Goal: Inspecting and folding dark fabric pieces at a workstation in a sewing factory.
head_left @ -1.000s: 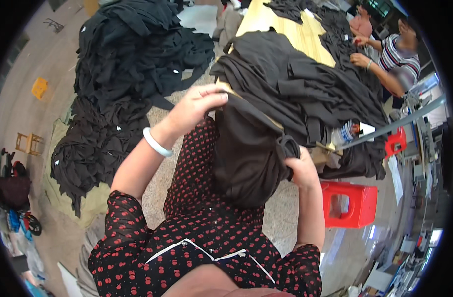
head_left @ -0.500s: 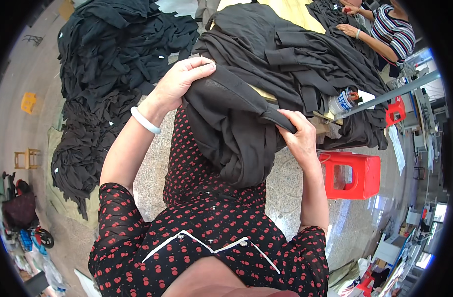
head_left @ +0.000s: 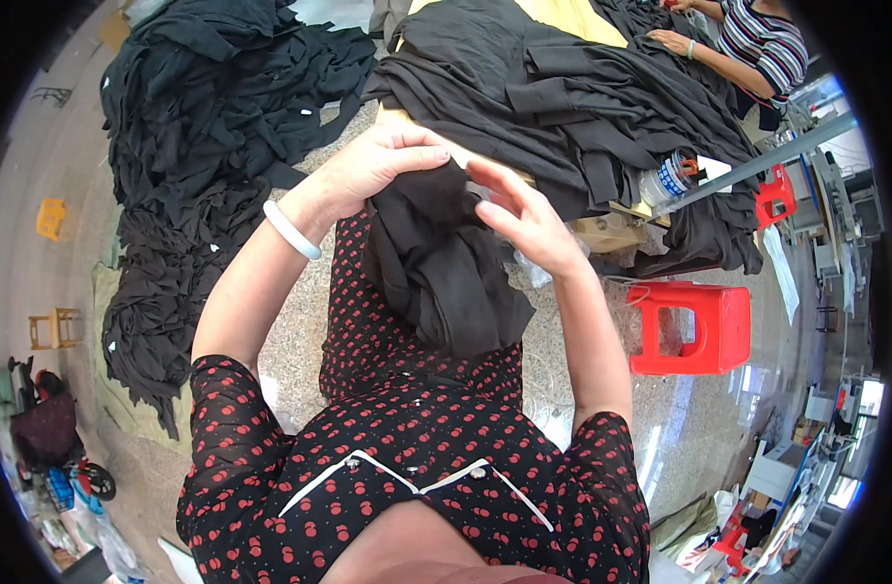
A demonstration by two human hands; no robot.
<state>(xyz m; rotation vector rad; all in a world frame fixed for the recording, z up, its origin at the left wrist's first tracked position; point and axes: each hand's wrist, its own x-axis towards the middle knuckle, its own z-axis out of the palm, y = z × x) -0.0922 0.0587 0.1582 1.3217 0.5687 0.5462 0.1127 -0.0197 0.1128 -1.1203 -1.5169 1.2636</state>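
Observation:
A bunched black garment (head_left: pixel 446 282) hangs in front of my lap, its lower folds loose. My left hand (head_left: pixel 378 165) pinches its top edge between thumb and fingers. Close by on the other side of that edge is my right hand (head_left: pixel 524 214), fingers and thumb apart, slightly blurred; it does not grip the cloth. Just beyond my hands, a heap of dark garments (head_left: pixel 524 88) covers most of a yellow-topped table (head_left: pixel 587 19).
Large piles of dark garments (head_left: pixel 203 97) lie on the floor to the left. A red plastic stool (head_left: pixel 726 331) stands right, below a clear plastic jar (head_left: pixel 663 183) at the table edge. A metal bar (head_left: pixel 777 161) slants nearby. A person in a striped top (head_left: pixel 762 49) works at far right.
My right hand has let go of the garment's edge and moved left and up towards my left hand. The stretched edge has gone slack and the cloth hangs narrower.

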